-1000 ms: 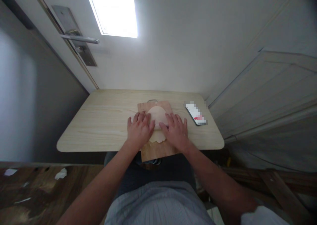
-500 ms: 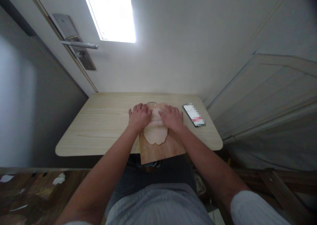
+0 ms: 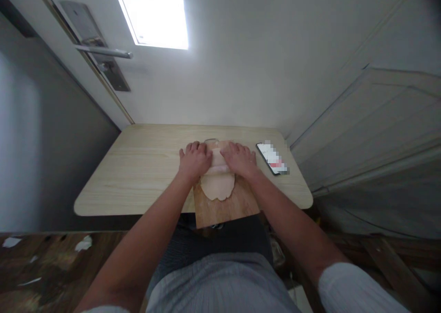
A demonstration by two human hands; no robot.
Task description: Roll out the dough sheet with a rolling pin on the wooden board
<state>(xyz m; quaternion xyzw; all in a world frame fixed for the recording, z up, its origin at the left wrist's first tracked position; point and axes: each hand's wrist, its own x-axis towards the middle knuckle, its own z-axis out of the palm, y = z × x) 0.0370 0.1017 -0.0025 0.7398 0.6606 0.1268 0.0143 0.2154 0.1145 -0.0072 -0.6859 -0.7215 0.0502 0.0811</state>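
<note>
A flattened sheet of pale dough (image 3: 217, 188) with an uneven, notched near edge lies on a wooden cutting board (image 3: 225, 212). Both hands rest palm down over its far part. My left hand (image 3: 196, 159) has its fingers spread forward at the left of the dough. On the right, my right hand (image 3: 239, 158) lies likewise, fingers stretched forward and thumb inward. Between the palms a narrow pale band (image 3: 219, 168) crosses the dough. Whether it is a rolling pin or a fold cannot be made out, since the hands cover its ends.
The board lies on a light wood table (image 3: 138, 166) and juts over its front edge. A phone (image 3: 272, 159) lies right of my right hand. Behind the table stands a white door with a metal handle (image 3: 103, 51). Scraps of paper (image 3: 83, 243) lie on the floor at left.
The view has shifted slightly. My hands keep nearly the same place over the dough and board, with no clear movement.
</note>
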